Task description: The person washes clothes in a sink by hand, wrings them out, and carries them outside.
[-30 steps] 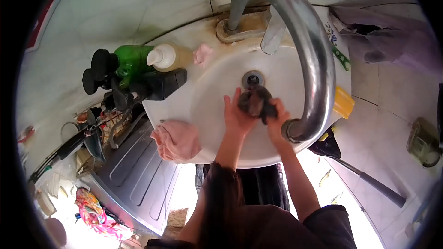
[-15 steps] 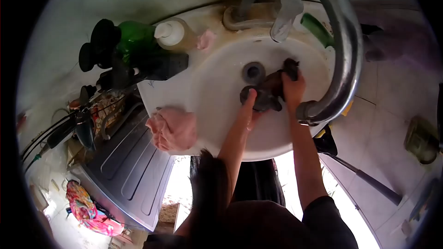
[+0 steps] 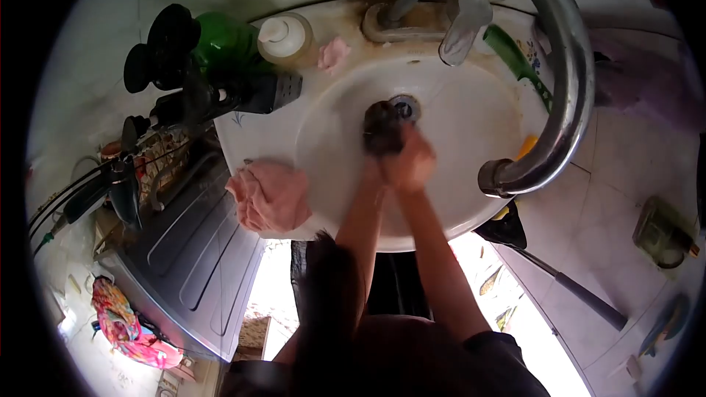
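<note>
Hands (image 3: 410, 163): right clenched on dark bundle (image 3: 382, 129), left unclear | crumpled, blackish-brown, blurred

Worn on the head, looking steeply down.

No brand, label, number or sign can be read from where an onlooker stands over a white washbasin (image 3: 471, 132). A faint line of small marks (image 3: 416, 52) sits on the basin's back edge, just above the overflow slot (image 3: 414, 61), too small and blurred to make out as words. Pale marks dot the green comb (image 3: 516, 60) on the rim, also too small to tell as lettering, while the green bottle (image 3: 224, 43) and the pump bottle (image 3: 287, 38) show no legible print.
</note>
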{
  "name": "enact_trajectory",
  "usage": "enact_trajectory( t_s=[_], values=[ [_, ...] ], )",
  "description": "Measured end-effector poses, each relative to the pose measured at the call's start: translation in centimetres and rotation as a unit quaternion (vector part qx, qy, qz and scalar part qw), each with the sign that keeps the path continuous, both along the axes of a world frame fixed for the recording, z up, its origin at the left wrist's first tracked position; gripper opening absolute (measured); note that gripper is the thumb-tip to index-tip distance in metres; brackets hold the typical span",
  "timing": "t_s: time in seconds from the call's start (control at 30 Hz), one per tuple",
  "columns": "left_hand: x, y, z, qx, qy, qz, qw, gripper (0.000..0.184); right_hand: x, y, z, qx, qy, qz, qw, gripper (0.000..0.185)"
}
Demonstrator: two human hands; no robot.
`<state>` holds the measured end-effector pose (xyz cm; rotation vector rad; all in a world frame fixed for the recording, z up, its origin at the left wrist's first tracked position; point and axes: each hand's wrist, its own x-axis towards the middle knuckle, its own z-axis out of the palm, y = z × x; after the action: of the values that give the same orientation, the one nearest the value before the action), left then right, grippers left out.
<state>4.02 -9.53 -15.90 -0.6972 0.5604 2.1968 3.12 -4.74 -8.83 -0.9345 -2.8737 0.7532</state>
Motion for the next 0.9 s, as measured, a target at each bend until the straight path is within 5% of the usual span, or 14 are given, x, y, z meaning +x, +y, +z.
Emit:
enact_trajectory(
  t_s=[0.07, 0.1, 0.2, 0.27, 0.37, 0.5, 0.57, 0.6, 0.67, 0.73, 0.8, 0.9],
  values=[
    [0.3, 0.2, 0.3, -0.036, 0.019, 0.001, 0.999, 0.052, -3.1, 4.5, -0.5, -0.055, 0.023, -0.099, 0.993, 0.026],
    [0.6, 0.4, 0.5, -0.05, 0.024, 0.003, 0.998, 0.052, -2.7, 7.6, -5.8, 0.028, -0.11, -0.132, 0.985, 0.037],
    [-0.1, 0.1, 0.7, 0.004, -0.01, 0.006, 1.0, 0.052, -1.5, 7.6, -3.6, -0.046, 0.015, -0.046, 0.998, 0.045],
    [0.0, -0.8, 1.2, 0.046, 0.002, -0.014, 0.999, 0.051, -0.6, 8.3, -2.5, -0.066, -0.064, -0.049, 0.995, 0.048],
    [-0.3, -0.6, 1.3, -0.052, -0.014, -0.051, 0.997, 0.049, 0.5, 10.4, -4.1, -0.017, 0.016, -0.157, 0.987, 0.042],
    [0.2, 0.2, 2.1, -0.117, 0.048, 0.048, 0.991, 0.049, 0.9, 10.9, -3.2, -0.055, 0.18, -0.157, 0.969, 0.039],
    [1.0, 0.0, 2.7, -0.104, 0.041, 0.07, 0.991, 0.05, 1.1, 10.5, -3.1, -0.21, 0.265, -0.214, 0.917, 0.035],
    [1.7, -0.5, 3.1, -0.076, 0.005, 0.035, 0.997, 0.05, 1.2, 10.1, -3.0, -0.286, 0.304, -0.239, 0.877, 0.032],
    [2.1, -0.9, 3.4, -0.051, -0.028, 0.003, 0.998, 0.049, 2.6, 8.5, -2.5, -0.304, 0.257, -0.256, 0.881, 0.03],
    [2.9, -0.4, 4.1, 0.217, -0.166, -0.02, 0.962, 0.046, 4.6, 5.5, -1.2, -0.318, 0.202, -0.28, 0.883, 0.028],
    [2.7, 1.3, 4.0, 0.259, -0.183, 0.016, 0.948, 0.041, 4.8, 2.3, 1.1, -0.09, 0.196, -0.139, 0.966, 0.025],
    [2.7, 3.2, 2.0, 0.146, -0.127, -0.024, 0.981, 0.039, 3.8, 1.9, 3.8, 0.003, 0.227, -0.095, 0.969, 0.027]
  ],
)
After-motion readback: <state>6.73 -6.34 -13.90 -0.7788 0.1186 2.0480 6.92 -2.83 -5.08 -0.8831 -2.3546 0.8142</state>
